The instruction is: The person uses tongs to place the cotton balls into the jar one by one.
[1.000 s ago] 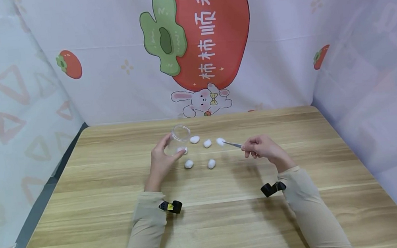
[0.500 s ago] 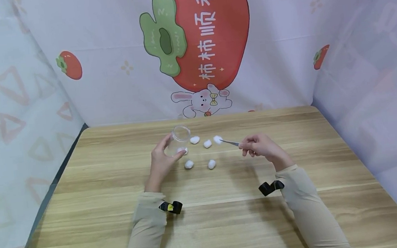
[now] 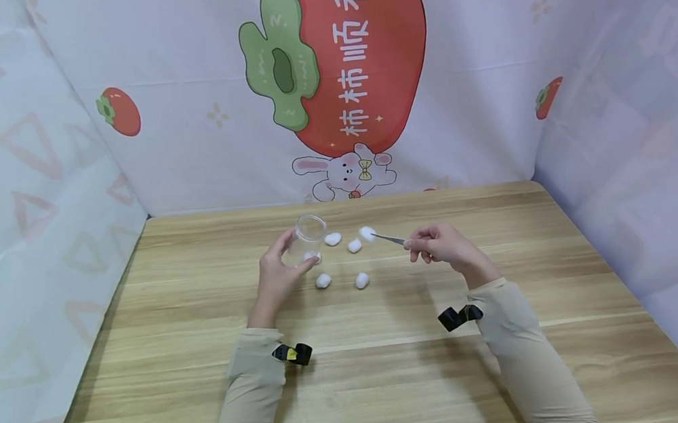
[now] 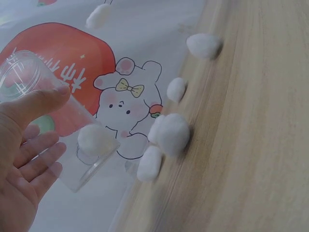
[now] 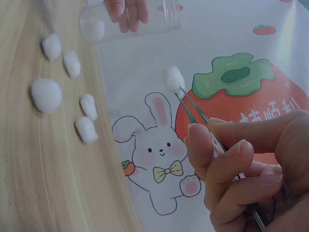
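My left hand [image 3: 275, 272] grips a clear jar [image 3: 302, 245], fingers on one side and thumb on the other. The jar's mouth is uncovered, and a white cotton ball [image 4: 96, 140] lies at its bottom. To the right, my right hand [image 3: 443, 249] pinches metal tweezers [image 3: 388, 239] between thumb and fingers. A cotton ball [image 5: 174, 79] is caught in the tweezer tips, held up off the table in the right wrist view. It is to the right of the jar's mouth in the head view.
Several loose cotton balls lie on the wooden table [image 3: 356, 387], among them one [image 3: 333, 239] just right of the jar and another [image 3: 362, 280] nearer the front. A printed cloth [image 3: 186, 151] hangs behind the table, with more cloth along both sides.
My right hand has shifted left and slightly away from me, bringing the tweezers and their cotton ball closer to the jar. The left hand and jar have stayed nearly still.
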Tool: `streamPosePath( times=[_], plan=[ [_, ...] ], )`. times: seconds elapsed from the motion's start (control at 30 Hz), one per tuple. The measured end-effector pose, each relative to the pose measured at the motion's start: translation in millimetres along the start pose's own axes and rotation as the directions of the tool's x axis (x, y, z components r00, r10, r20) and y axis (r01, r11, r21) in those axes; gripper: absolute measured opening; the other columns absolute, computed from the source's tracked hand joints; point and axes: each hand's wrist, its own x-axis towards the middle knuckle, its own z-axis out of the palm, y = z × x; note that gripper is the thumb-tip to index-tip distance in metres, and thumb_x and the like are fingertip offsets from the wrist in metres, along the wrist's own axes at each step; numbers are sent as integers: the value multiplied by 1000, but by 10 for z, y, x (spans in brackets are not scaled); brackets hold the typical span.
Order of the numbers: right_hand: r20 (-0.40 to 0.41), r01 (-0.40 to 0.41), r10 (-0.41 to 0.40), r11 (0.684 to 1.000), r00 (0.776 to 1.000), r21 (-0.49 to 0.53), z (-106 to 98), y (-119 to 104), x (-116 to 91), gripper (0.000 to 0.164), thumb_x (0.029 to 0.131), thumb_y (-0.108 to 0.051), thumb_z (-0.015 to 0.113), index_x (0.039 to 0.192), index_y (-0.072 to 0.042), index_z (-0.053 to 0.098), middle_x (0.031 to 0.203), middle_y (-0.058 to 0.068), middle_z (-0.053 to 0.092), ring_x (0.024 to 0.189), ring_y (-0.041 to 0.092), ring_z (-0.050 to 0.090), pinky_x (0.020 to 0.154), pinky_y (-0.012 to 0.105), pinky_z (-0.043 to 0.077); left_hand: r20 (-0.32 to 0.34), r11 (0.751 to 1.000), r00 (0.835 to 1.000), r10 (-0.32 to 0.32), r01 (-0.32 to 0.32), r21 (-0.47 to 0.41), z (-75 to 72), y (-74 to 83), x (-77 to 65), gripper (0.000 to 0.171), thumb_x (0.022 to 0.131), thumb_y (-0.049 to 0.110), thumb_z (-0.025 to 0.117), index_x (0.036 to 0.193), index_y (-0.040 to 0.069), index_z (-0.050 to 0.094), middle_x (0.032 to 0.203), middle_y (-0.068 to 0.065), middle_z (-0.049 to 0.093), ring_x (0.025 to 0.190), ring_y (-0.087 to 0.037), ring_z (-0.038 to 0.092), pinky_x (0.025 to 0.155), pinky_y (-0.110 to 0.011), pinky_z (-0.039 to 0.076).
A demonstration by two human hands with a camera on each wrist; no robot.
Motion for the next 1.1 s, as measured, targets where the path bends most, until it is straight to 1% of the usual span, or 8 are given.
streamPosePath(
  times=[0.1, 0.3, 0.53, 0.67, 0.8, 0.97, 1.1],
  plan=[
    [-6, -3, 3, 1000, 1000, -4, 4, -30, -2, 24, 96, -15, 56, 103, 9, 59, 61, -12, 61, 52, 1, 45, 48, 15, 31, -1, 1000, 1000, -1, 1, 3, -3, 10, -3, 69, 70, 10, 85, 130, -3, 54, 128, -22, 62, 118, -40, 59, 106, -51, 47],
    [-12, 2, -2, 1000, 1000, 0, 29, -79, -7, 27, 96, -15, 56, 105, 10, 59, 62, -11, 61, 53, 1, 45, 49, 15, 33, 10, 1000, 1000, -9, 9, -6, -2, 9, -8, 69, 70, 10, 85, 131, -1, 54, 129, -21, 62, 120, -38, 58, 109, -50, 45],
    [-15, 5, -5, 1000, 1000, -2, 64, -175, -8, 28, 96, -17, 56, 107, 9, 59, 63, -11, 61, 53, 2, 45, 50, 15, 34, 18, 1000, 1000, -6, 5, 11, 0, 8, -8, 70, 70, 11, 85, 132, 0, 54, 130, -20, 62, 121, -36, 58, 110, -50, 44],
    [-14, 29, -30, 1000, 999, -10, 71, -220, 6, 26, 96, -16, 56, 104, 8, 60, 62, -11, 61, 52, 2, 45, 48, 15, 31, 14, 1000, 1000, 13, -13, 15, 3, 1, -4, 70, 70, 12, 85, 131, 0, 54, 129, -20, 63, 120, -36, 58, 108, -51, 45],
    [-3, 43, -43, 999, 999, -2, 76, -253, 15, 21, 96, -14, 56, 99, 6, 60, 61, -11, 61, 51, 1, 45, 47, 16, 29, 9, 1000, 1000, 14, -14, 17, 7, -3, -1, 70, 70, 12, 85, 131, 0, 54, 129, -19, 63, 120, -35, 59, 108, -51, 46],
    [-5, 41, -41, 999, 999, 5, 91, -284, 19, 19, 97, -14, 55, 97, 4, 61, 61, -10, 62, 51, 2, 45, 47, 16, 30, 12, 1000, 1000, 12, -12, 19, 9, -3, -2, 69, 70, 12, 85, 131, -1, 54, 129, -20, 63, 120, -35, 59, 106, -50, 47],
    [-7, 51, -51, 999, 999, 12, 109, -306, 29, 20, 97, -15, 56, 97, 4, 62, 61, -9, 62, 51, 3, 45, 48, 16, 34, 14, 1000, 1000, 9, -9, 24, 10, -1, -2, 69, 70, 12, 85, 131, -1, 54, 130, -20, 63, 120, -35, 59, 107, -50, 47]
  ],
)
